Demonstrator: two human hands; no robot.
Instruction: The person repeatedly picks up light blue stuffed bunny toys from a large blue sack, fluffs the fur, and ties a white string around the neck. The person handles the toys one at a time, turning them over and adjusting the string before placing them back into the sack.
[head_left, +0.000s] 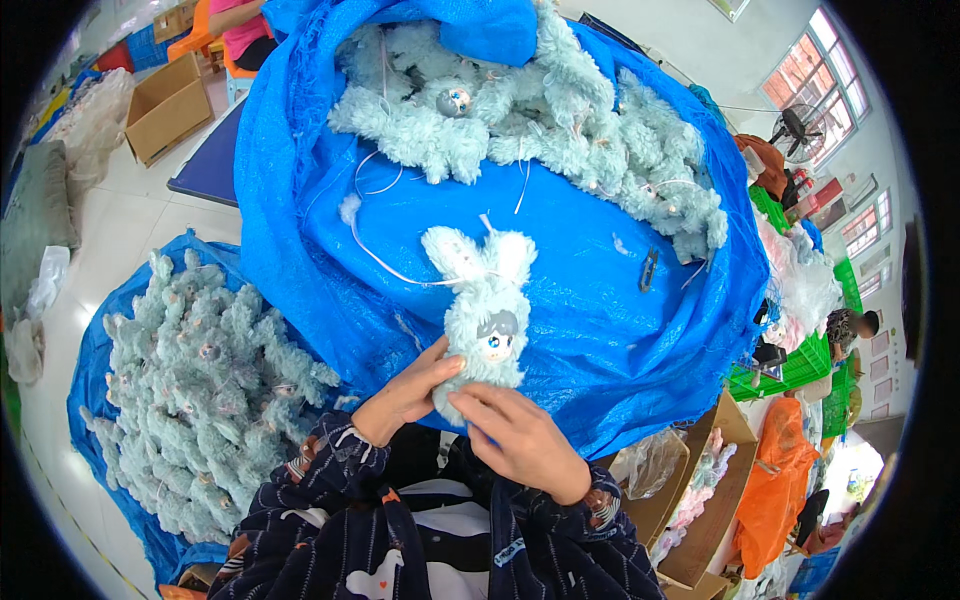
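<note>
A pale mint plush bunny doll (462, 325) with long ears and a printed face lies face up at the near edge of a blue tarp (590, 290). My left hand (412, 392) grips its lower left side, the thumb resting on the fur. With fingers bent together, my right hand (520, 435) pinches the fur at the doll's lower end. Whether anything small sits between those fingers is hidden. From the ears a thin white cord (395, 268) runs left across the tarp. Small thread snips (649, 270) lie to the right of the doll.
A heap of mint plush dolls (560, 105) covers the tarp's far side. Another pile of dolls (200, 400) lies on a tarp at lower left. Cardboard boxes (715, 490) stand at right beside an orange bag (780, 480). A person (240, 28) sits at the far left.
</note>
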